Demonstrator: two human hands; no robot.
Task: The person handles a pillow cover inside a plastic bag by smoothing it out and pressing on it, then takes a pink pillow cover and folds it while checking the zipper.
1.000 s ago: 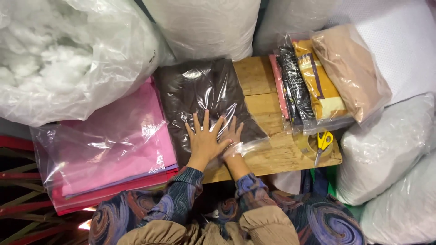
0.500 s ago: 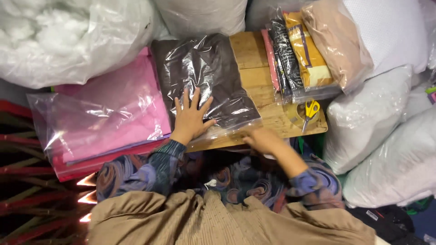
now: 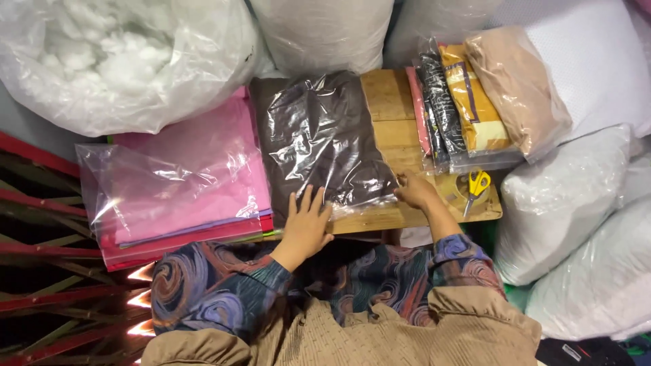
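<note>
Head view, 2 hands on 1 dark bagged garment, 1 yellow scissors

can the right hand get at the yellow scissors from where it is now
Probably yes: the right hand rests at the dark bagged garment's corner, and the yellow scissors lie just beside it on the wooden table, nothing between them.

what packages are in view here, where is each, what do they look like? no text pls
Dark brown garment bag: clear flat plastic, table centre, left hand pressing its near edge, right hand at its corner.
Pink stack: clear bags of pink cloth, left of it.
Upright packs: black, yellow, tan, far right of the table.
Stuffing sack: large, clear, white fill, top left.
</note>
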